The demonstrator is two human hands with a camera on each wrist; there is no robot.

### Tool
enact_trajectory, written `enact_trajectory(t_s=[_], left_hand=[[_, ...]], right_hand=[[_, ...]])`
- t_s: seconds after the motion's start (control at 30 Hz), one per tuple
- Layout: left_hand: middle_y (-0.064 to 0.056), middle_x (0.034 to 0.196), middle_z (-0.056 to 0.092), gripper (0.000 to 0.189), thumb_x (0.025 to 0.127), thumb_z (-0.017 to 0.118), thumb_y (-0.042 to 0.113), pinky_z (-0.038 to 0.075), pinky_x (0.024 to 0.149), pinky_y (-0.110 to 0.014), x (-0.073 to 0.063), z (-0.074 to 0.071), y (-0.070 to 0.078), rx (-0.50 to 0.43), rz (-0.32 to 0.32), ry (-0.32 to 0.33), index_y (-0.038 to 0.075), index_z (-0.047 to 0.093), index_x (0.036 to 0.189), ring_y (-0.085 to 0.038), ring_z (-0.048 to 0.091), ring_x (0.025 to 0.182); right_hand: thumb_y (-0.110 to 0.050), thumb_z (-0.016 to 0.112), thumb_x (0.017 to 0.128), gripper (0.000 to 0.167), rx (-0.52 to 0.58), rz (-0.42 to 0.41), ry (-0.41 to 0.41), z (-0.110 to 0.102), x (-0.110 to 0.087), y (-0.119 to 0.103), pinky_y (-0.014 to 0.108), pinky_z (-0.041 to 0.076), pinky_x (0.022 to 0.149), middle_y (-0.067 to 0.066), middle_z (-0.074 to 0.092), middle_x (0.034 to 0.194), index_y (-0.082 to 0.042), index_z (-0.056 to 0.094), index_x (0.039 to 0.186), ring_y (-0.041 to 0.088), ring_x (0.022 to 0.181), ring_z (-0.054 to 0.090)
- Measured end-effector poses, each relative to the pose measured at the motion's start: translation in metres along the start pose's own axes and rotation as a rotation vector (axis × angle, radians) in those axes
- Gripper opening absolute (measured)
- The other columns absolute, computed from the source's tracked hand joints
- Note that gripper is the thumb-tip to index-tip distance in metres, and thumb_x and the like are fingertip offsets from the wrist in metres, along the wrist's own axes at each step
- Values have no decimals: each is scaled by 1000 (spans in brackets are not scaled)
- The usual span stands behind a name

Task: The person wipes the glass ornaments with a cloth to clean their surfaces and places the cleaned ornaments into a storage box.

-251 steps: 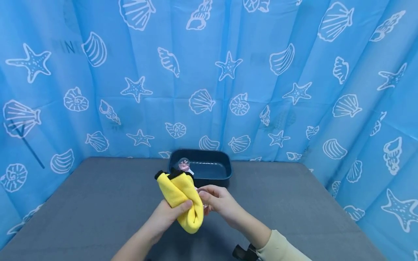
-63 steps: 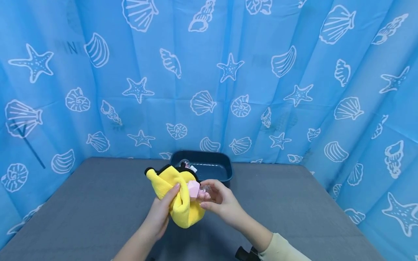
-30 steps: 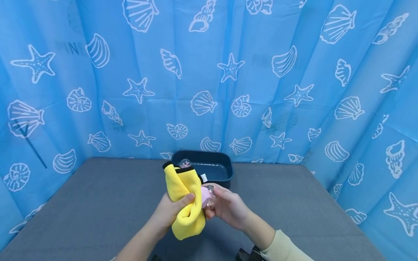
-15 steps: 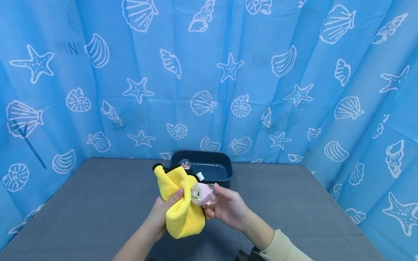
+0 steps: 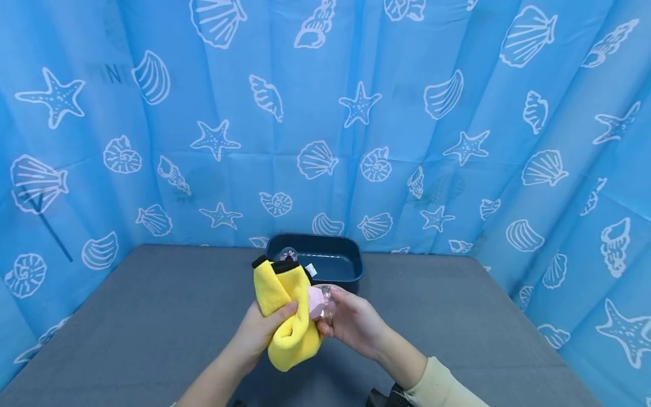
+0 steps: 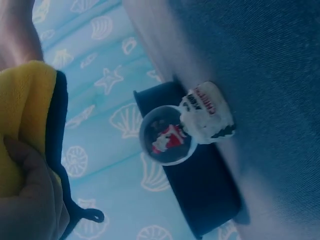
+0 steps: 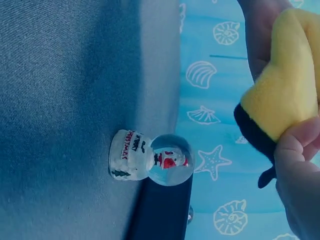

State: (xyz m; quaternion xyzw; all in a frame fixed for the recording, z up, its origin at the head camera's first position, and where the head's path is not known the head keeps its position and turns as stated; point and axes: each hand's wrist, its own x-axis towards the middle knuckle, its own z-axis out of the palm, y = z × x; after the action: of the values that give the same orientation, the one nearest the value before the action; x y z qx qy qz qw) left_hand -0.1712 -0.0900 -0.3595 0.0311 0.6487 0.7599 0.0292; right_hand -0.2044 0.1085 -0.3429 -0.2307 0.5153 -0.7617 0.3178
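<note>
My left hand (image 5: 256, 330) grips a bunched yellow cloth (image 5: 292, 342) with black edging. Just right of it, my right hand (image 5: 361, 325) pinches a snow globe (image 5: 316, 302) by its clear dome, between thumb and fingers. Its pink faceted base is against the cloth's right side. Both hands are held in the air in front of the dark blue bin. In the wrist views, a second snow globe (image 7: 127, 155) with a Santa inside and a white lettered Christmas base stands on the table; the cloth hides it in the head view.
The dark blue bin (image 5: 351, 277) stands at the table's back edge, by a blue shell-print curtain (image 5: 356, 186). A clear globe with something pink inside (image 5: 288, 254) shows at the bin's left end. The table (image 5: 168, 316) has a grey cover.
The pink-based snow globe has been turned about against the cloth; half a second ago its base showed a small animal face. The left hand keeps shifting and folding the cloth. The bin stays put.
</note>
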Motion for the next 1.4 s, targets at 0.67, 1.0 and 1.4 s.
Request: enact_trajectory(t_s=[0.67,1.0,1.4], left_hand=[[-1,100,61,43,97,59,33,53,77,-29,2,-35,-5,-253,-58,146,4,41,123,-13,64,87],[0,100,60,44,96,60,33,51,79,-28,5,-39,-7,-251,-64,184,4,42,124,-12,63,88],[1,99,59,42,97,60,32,51,78,-27,7,-43,-9,-265,-57,213,5,43,123,-10,62,87]], right_hand=[[-19,65,94,52,-337,27,608,-29,46,-24,26,47,68,11,59,107,-1,45,139,17,80,58],[-18,71,90,64,-442,80,786,-53,86,-33,32,44,75,19,55,119,0,38,142,17,78,56],[-6,77,83,48,-501,160,823,-87,135,-27,38,49,83,15,58,115,-5,54,125,21,79,59]])
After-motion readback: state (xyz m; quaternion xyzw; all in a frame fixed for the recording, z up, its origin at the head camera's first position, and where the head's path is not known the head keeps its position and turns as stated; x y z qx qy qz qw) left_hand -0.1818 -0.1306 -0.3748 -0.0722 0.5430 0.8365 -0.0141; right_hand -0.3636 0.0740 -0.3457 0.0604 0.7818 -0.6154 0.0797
